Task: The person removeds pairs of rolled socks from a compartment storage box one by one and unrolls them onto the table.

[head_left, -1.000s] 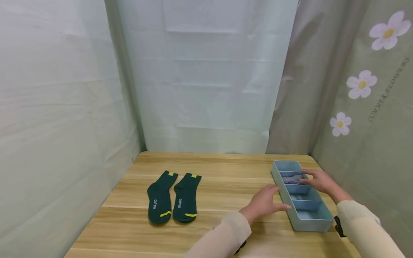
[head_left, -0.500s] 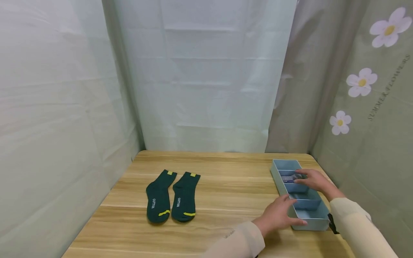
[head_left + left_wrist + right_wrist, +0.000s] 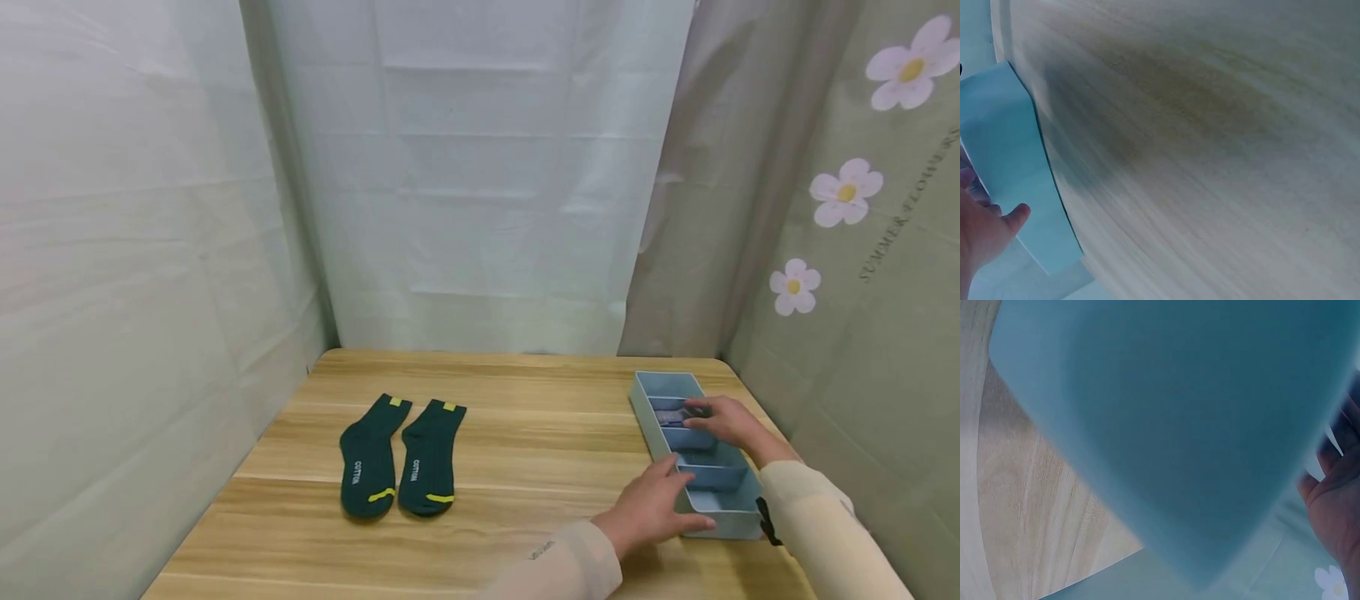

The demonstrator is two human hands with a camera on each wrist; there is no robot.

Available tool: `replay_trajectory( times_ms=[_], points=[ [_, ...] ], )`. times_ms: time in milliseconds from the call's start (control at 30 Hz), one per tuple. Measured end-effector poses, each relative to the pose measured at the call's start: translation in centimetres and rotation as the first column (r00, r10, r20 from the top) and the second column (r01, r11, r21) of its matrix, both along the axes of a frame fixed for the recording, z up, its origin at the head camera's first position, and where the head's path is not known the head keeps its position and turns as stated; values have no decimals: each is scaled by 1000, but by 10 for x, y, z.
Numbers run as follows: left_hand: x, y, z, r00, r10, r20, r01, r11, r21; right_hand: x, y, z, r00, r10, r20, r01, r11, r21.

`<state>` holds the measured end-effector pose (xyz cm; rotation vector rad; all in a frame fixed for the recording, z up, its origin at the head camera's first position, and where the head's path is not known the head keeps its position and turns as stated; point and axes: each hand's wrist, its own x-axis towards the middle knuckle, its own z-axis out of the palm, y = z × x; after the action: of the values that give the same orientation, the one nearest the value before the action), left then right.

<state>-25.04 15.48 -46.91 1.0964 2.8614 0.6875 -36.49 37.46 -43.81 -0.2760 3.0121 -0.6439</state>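
Bearing "COTTON," green socks [image 3: 367, 462] lie left of a divided box [image 3: 712, 477] running lengthwise away, left hand [image 3: 652, 510] and right hand [image 3: 731, 423] spread beside it.

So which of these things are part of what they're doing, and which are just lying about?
In the job, it seems:
left hand
right hand
blue divided box between them
item inside it, too unclear to name

Apparently just lying about:
left green sock
right green sock, both untouched
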Motion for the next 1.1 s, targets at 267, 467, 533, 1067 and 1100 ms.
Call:
replay_trajectory(
  times_ms=[267,467,533,1067,1100],
  points=[
    [-5,-1,-6,997,-43,-65,38,996,-79,-2,-3,1,999,-13,51,13,1000,5],
    [-6,-2,-7,998,-45,-51,42,998,-47,-3,-3,2,998,-19,60,18,1000,8],
    [-6,-3,-8,997,-40,-66,37,999,-37,-3,-3,2,998,-12,58,12,1000,12],
    [-4,9,-11,999,28,-27,-30,996,-82,-2,-2,9,996,38,77,-37,999,-21],
    [-4,9,-11,999,25,-28,-28,996,-82,-1,-1,11,995,46,83,-44,999,-24]
  ],
)
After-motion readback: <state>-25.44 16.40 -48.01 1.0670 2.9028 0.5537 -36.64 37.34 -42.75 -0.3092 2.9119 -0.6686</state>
